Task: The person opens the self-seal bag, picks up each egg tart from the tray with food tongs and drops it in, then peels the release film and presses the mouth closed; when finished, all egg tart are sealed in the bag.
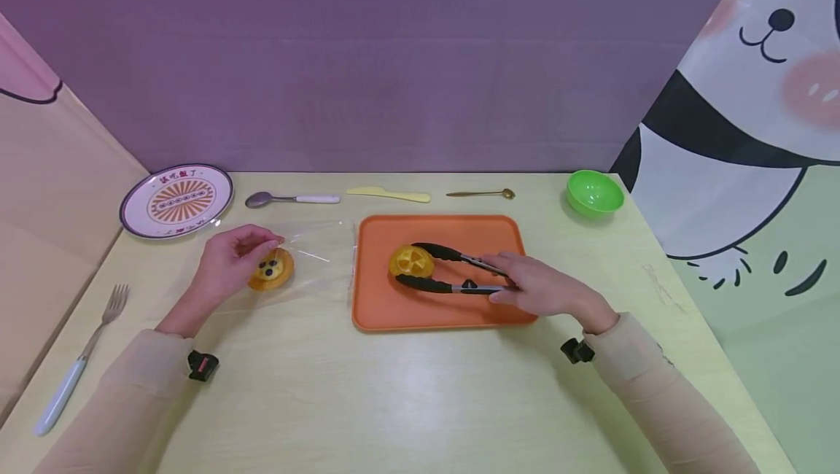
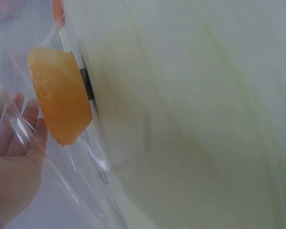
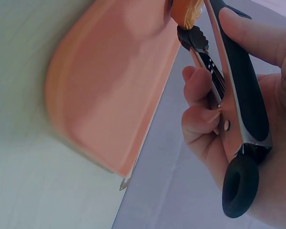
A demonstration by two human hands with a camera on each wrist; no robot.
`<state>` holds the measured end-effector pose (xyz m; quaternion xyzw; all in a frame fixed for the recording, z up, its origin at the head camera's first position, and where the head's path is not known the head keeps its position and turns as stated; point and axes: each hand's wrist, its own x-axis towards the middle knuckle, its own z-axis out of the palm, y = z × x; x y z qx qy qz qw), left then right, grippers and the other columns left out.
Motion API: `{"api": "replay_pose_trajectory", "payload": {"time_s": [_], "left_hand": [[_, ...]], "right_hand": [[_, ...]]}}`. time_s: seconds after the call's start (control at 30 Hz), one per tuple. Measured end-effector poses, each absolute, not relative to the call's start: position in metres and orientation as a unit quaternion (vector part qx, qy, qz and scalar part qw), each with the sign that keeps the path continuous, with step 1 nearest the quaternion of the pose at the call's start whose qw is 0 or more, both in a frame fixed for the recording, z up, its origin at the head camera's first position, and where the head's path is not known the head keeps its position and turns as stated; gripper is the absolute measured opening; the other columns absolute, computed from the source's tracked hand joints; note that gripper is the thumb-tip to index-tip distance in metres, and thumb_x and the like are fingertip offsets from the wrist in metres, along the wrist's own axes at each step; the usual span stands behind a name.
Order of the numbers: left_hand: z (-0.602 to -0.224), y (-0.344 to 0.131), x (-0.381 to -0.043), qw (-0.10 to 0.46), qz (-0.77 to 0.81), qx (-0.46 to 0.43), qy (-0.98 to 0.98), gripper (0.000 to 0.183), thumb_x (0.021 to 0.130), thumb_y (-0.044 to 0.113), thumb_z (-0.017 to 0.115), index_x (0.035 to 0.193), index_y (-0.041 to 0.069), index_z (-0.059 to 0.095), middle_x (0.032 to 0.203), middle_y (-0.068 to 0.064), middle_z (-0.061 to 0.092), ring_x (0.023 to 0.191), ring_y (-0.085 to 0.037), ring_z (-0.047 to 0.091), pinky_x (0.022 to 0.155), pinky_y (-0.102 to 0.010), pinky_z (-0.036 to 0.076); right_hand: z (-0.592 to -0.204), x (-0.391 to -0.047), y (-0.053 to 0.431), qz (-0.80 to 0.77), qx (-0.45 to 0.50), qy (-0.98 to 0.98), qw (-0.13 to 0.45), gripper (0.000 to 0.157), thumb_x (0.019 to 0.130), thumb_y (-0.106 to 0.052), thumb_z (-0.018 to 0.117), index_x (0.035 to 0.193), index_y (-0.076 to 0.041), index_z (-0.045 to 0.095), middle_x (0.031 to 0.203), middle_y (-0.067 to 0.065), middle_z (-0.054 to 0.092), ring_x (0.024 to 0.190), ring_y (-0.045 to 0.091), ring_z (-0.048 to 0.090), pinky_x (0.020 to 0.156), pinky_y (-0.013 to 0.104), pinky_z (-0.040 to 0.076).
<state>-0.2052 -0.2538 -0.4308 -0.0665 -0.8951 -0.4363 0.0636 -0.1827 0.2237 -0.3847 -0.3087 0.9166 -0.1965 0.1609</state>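
My left hand (image 1: 226, 261) pinches the open end of a clear plastic bag (image 1: 323, 259) between thumb and fingertips. Inside the bag lies a round golden tart (image 1: 270, 273) with dark dots on top; its orange side (image 2: 62, 98) shows through the film in the left wrist view. My right hand (image 1: 545, 286) grips black-tipped metal tongs (image 3: 240, 81) by their handles. The tongs' tips stand on either side of a second golden tart (image 1: 411, 262), on the left part of an orange tray (image 1: 453, 319). Whether both tips press on it cannot be made out.
A patterned plate (image 1: 177, 200) stands at the back left, with a fork (image 1: 82, 361) nearer me. Along the back lie a spoon (image 1: 292, 199), a yellow knife (image 1: 387, 195) and a small gold spoon (image 1: 480, 193). A green bowl (image 1: 593, 195) is at the back right.
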Motion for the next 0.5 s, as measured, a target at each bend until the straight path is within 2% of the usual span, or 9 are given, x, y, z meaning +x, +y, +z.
{"api": "replay_pose_trajectory", "payload": {"time_s": [0.3, 0.43, 0.5], "left_hand": [[-0.43, -0.253, -0.206, 0.069, -0.441, -0.073, -0.892, 0.015, 0.091, 0.018, 0.062, 0.099, 0.007, 0.067, 0.101, -0.012, 0.07, 0.08, 0.005, 0.06, 0.07, -0.007, 0.049], [-0.43, -0.253, -0.207, 0.066, -0.442, -0.076, -0.891, 0.016, 0.091, 0.019, 0.062, 0.099, 0.007, 0.067, 0.101, -0.011, 0.07, 0.081, 0.004, 0.06, 0.07, -0.007, 0.049], [-0.43, -0.253, -0.206, 0.064, -0.443, -0.076, -0.891, 0.016, 0.091, 0.019, 0.062, 0.1, 0.007, 0.067, 0.101, -0.011, 0.07, 0.082, 0.003, 0.061, 0.07, -0.007, 0.049]], "right_hand": [[-0.377, -0.198, 0.205, -0.206, -0.312, 0.915, 0.15, 0.058, 0.092, -0.029, 0.06, 0.142, -0.01, 0.038, 0.125, 0.01, 0.052, 0.101, 0.024, 0.051, 0.085, 0.038, 0.045], [-0.374, -0.204, 0.189, -0.188, -0.304, 0.92, 0.158, 0.06, 0.092, -0.034, 0.058, 0.144, -0.013, 0.035, 0.138, 0.006, 0.045, 0.123, 0.025, 0.044, 0.1, 0.043, 0.041], [-0.372, -0.206, 0.18, -0.175, -0.302, 0.923, 0.159, 0.062, 0.092, -0.036, 0.057, 0.145, -0.014, 0.034, 0.142, 0.004, 0.042, 0.128, 0.023, 0.041, 0.103, 0.043, 0.04]]}}
